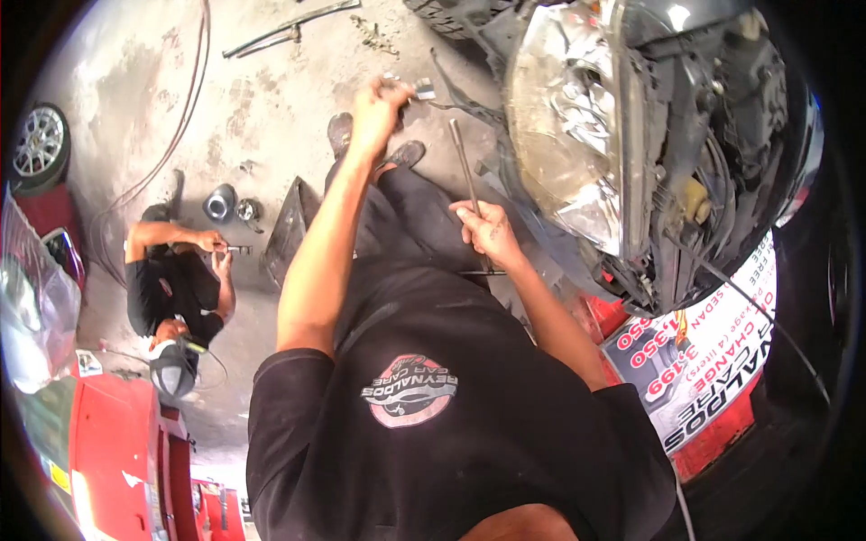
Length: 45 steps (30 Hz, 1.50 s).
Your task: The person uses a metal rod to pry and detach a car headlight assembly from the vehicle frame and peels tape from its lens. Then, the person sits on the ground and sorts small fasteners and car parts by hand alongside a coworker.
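Observation:
My left hand [377,113] is stretched out over the floor, its fingers closed. A small pale and dark piece [424,88] shows at its fingertips; I cannot make out what it is. My right hand [490,233] grips a long metal T-handle socket wrench [462,149], its shaft pointing away from me and a crossbar near my body. To the right of both hands is the front of a car, with a cloudy headlight [568,117] and exposed parts behind it. A dark thin arm-like part [465,101] lies between my left hand and the car.
A co-worker [176,279] crouches at the left, both hands on a small metal part [239,249]. Dark round parts [219,204], a long bar [289,32] and a hose [194,90] lie on the floor. A wheel [41,144] and red cabinet [113,451] stand left; a printed banner [695,352], right.

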### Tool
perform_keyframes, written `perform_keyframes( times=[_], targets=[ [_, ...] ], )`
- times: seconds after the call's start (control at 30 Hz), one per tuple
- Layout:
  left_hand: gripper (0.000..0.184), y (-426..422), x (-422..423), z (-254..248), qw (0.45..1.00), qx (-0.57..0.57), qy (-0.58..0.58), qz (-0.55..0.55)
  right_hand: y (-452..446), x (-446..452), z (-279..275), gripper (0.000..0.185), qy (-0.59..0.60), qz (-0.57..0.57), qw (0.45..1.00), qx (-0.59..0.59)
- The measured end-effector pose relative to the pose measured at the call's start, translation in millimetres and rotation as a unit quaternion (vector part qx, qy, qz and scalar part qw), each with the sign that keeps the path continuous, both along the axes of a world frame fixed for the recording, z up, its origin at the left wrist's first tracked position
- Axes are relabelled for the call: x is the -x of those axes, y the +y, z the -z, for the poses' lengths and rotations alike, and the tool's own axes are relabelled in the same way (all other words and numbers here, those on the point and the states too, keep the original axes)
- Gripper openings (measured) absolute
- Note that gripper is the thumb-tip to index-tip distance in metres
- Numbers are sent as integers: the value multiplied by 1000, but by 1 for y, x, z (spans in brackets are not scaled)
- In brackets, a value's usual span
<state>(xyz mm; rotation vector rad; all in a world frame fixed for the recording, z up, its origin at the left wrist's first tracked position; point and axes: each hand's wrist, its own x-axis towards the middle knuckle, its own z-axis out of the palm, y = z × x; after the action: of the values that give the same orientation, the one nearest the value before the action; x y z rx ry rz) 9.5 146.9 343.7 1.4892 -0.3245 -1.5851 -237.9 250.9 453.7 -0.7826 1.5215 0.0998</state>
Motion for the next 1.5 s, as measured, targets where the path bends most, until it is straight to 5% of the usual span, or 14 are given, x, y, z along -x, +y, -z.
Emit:
perform_keyframes(
  times=[0.1, 0.2, 0.4, 0.5, 0.6, 0.7, 0.9, 1.07, 1.2, 1.27, 1.33, 1.37, 1.4, 1.5],
  targets=[
    [13, 47, 6, 15, 996, -79, 44, -5, -3, -9, 23, 35, -21, 62, 998, -9],
    [12, 83, 13, 81, 989, -124, 56, -58, -5, -14, 44, 35, -22, 41, 999, -26],
    [11, 120, 34, 307, 960, -252, -19, -118, 52, 27, 159, 27, 25, -100, 995, -5],
    [23, 129, 63, 442, 948, -196, -251, 12, 77, 50, 191, 27, 72, -51, 992, -85],
    [25, 99, 94, 496, 952, -190, -239, 23, 104, 93, 216, 27, 103, -31, 986, -127],
    [28, 73, 114, 540, 977, -164, -99, -90, 95, 111, 248, 28, 111, -19, 983, -145],
    [33, 28, 93, 568, 937, -246, 140, -204, 89, 112, 255, 30, 129, 14, 975, -179],
    [46, -21, 72, 587, 937, -110, 219, -250, 84, 103, 254, 30, 129, 23, 975, -177],
    [71, -21, 60, 530, 933, -71, 207, -285, 82, 106, 254, 28, 140, 25, 971, -195],
    [96, 9, 55, 519, 964, -183, 111, -158, 79, 105, 253, 27, 130, 12, 969, -209],
    [91, 88, 82, 583, 981, -183, -59, -26, 77, 94, 252, 27, 105, 24, 977, -184],
    [86, 121, 83, 563, 979, -203, -4, -24, 83, 94, 253, 25, 99, 4, 982, -160],
    [78, 119, 71, 458, 953, -245, 140, -114, 86, 95, 252, 24, 99, -16, 986, -133],
    [43, 148, 75, 361, 948, -262, 114, -136, 80, 87, 202, 23, 96, -41, 992, -69]
  ],
)
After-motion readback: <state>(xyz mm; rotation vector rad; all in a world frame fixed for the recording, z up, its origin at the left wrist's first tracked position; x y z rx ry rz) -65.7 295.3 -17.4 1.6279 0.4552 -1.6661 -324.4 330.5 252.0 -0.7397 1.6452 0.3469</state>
